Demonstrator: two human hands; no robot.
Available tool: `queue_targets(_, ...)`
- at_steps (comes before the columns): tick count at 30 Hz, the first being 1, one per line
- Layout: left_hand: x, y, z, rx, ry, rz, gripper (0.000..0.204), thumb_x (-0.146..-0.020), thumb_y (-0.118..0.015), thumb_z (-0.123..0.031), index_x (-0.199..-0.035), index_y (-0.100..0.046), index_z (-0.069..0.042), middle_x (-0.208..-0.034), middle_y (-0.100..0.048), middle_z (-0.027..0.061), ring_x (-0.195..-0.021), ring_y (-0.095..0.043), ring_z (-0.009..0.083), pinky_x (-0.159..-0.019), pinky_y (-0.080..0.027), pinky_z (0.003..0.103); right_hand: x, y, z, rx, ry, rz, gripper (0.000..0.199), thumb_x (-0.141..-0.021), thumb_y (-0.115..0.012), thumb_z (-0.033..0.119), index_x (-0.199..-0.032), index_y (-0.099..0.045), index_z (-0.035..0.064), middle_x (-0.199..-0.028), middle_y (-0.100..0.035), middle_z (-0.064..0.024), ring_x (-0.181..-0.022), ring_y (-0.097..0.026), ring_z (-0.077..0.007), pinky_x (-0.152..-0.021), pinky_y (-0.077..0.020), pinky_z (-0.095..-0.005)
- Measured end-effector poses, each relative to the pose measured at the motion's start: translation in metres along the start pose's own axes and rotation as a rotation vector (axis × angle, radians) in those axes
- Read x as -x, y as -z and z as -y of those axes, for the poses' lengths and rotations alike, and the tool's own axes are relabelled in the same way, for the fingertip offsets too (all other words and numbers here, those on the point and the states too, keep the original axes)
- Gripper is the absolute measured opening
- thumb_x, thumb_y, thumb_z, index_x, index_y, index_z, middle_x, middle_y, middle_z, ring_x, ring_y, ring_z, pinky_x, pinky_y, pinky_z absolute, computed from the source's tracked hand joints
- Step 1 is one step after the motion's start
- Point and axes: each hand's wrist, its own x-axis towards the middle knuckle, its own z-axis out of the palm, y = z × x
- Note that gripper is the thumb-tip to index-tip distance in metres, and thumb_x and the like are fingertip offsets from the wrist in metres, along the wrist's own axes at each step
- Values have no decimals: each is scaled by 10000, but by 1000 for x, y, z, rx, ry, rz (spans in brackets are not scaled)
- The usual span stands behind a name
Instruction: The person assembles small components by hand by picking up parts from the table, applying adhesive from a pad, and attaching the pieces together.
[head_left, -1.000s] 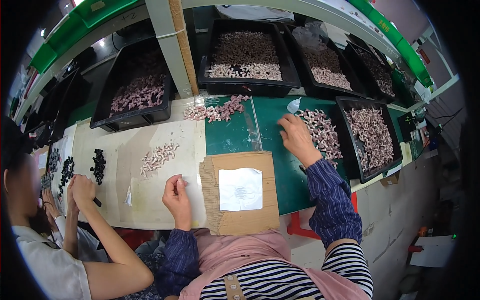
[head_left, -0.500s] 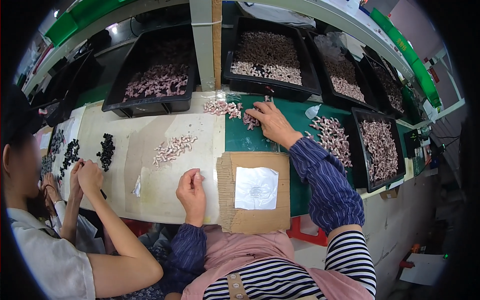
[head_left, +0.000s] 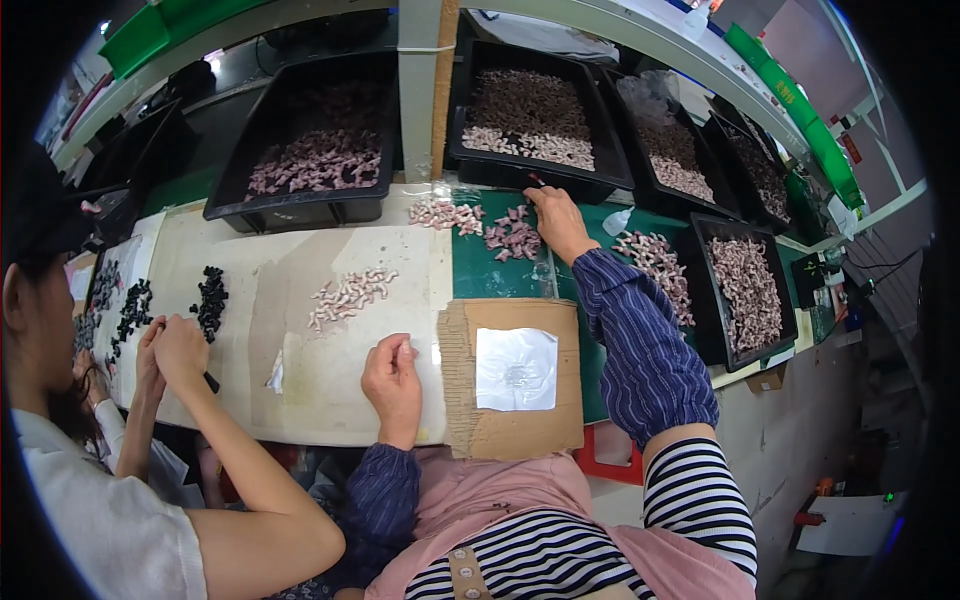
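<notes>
My right hand (head_left: 562, 225) reaches over the green mat (head_left: 580, 285) to the front of a black tray (head_left: 545, 178). Its fingers are drawn together by a small red-tipped thing (head_left: 537, 180), too small to name. Left of that hand lies a heap of purplish-pink bent pieces (head_left: 512, 236), beside a paler heap (head_left: 440, 214). My left hand (head_left: 392, 382) rests closed at the table's near side, thumb against fingers; what it holds, if anything, is hidden. Between my hands lies a cardboard sheet (head_left: 556, 432) bearing a shiny white square sheet (head_left: 516, 365).
A loose pale pile (head_left: 350, 296) lies on the left board. Right of my hand are a small white bottle (head_left: 617, 221), pinkish pieces (head_left: 657, 270) and a filled black tray (head_left: 745, 290). Another person (head_left: 110, 500) works at the left near black pieces (head_left: 210, 300). A post (head_left: 418, 110) stands ahead.
My right hand has moved off the purplish-pink heap, right and farther forward to the tray's front. The heap is now uncovered. My left hand keeps its place and pose.
</notes>
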Motion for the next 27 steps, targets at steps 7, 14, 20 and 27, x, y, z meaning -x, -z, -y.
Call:
queue_targets(7, -1, -5, -2, 117, 35, -56, 120, -957, -618, -59, -1044, -680, -3, -794, -658, 110, -690, -647, 225, -644, -517, 355, 5, 8, -6, -59, 2, -24, 169, -864, -616, 5, -1025, -651, 43, -981, -616, -207, -937, -626, -428, -799, -514, -495)
queue_targets(14, -43, 17, -19, -254, -98, -134, 183, -887, -655, -15, -1067, -684, -19, -1036, -656, 135, -1096, -577, 318, -953, -465, 420, 2, 5, -6, -156, -48, -76, 190, -828, -601, -48, -1002, -629, 23, -951, -596, -235, -891, -618, -460, -766, -496, -527)
queue_targets(20, -91, -22, -5, -577, -378, -178, 302, -792, -712, 0, -1085, -725, -72, -1163, -647, 116, -1228, -501, 366, -1067, -376, 497, 18, 15, -16, -291, -188, -34, 130, -809, -711, 59, -907, -648, 2, -809, -666, -211, -821, -668, -402, -703, -516, -463)
queue_targets(27, -73, -14, 19, -551, -273, -52, 161, -802, -703, -4, -959, -707, -39, -1185, -648, 117, -1214, -511, 348, -1052, -372, 492, 68, 63, 15, -794, -486, 66, 116, -895, -680, 19, -992, -665, -44, -798, -699, -55, -677, -670, -99, -588, -537, -244)
